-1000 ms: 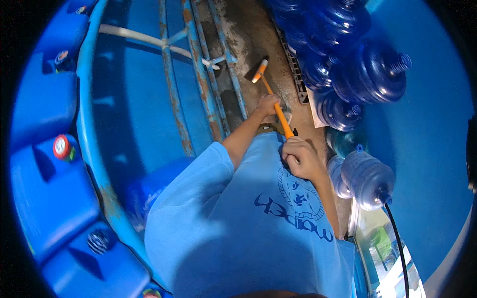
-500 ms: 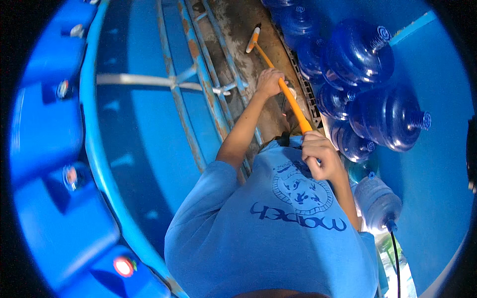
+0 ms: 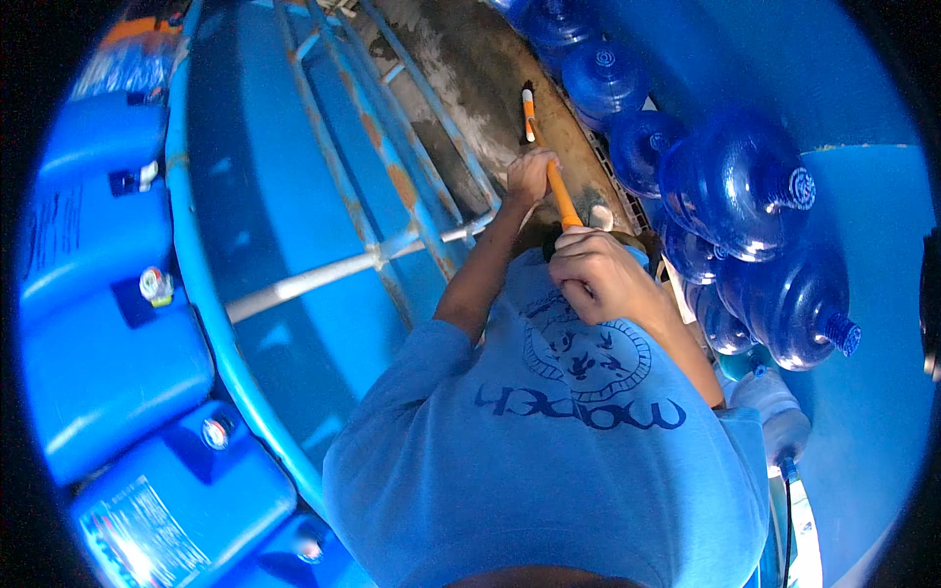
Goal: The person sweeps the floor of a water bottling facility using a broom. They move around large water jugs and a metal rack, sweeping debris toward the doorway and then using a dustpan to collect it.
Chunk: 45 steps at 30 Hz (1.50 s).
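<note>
Both my hands grip an orange pole (image 3: 563, 200) that slants away from my body toward the floor. My left hand (image 3: 531, 176) is wrapped round it farther out, with the arm stretched forward. Close to my chest, my right hand (image 3: 600, 274) closes over the near end. Beyond the left hand, the pole's narrow orange-and-white head (image 3: 529, 115) rests on the wet-looking concrete; whether it is a brush or a squeegee I cannot tell. The fingers hide parts of the pole.
Large blue water bottles (image 3: 735, 186) are stacked along the right, beside a dark slotted strip (image 3: 600, 162). Rusty light-blue metal rails (image 3: 377, 147) and a white pipe (image 3: 304, 287) run at the left. Blue jerrycans (image 3: 123, 363) line the far left beyond a blue rim (image 3: 211, 348).
The view has shifted. The pole's head has swung right, nearer the bottles, and points more straight ahead. Both hands keep their grip; the right hand now sits closer to the left.
</note>
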Each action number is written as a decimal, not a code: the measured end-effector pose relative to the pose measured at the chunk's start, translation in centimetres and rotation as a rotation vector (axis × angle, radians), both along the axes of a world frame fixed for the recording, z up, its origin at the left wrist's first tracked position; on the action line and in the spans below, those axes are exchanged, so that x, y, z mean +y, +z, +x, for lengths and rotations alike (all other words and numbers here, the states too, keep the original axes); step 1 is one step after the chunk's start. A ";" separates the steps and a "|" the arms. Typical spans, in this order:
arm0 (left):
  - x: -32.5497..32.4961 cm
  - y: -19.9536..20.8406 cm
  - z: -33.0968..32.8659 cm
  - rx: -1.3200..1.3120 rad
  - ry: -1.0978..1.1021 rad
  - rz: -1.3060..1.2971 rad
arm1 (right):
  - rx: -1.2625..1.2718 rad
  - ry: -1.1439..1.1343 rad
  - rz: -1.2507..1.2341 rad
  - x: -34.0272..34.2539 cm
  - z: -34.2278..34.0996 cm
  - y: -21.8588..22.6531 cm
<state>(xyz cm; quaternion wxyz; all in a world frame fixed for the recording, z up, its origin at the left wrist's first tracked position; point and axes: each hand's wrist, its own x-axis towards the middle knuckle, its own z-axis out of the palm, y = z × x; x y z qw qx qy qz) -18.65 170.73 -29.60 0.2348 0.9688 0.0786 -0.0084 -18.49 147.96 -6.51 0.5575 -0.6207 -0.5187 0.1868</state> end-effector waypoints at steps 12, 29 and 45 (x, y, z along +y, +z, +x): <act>19.4 -2.4 18.4 -0.105 -0.289 0.090 | 0.217 -0.499 0.226 17.5 13.1 -6.6; 19.5 -7.9 23.5 0.414 -1.096 -0.176 | 0.517 -0.974 0.218 20.2 12.0 -7.0; 3.2 -0.8 13.8 0.759 -1.478 -0.307 | 0.418 -1.362 0.160 15.2 3.3 3.6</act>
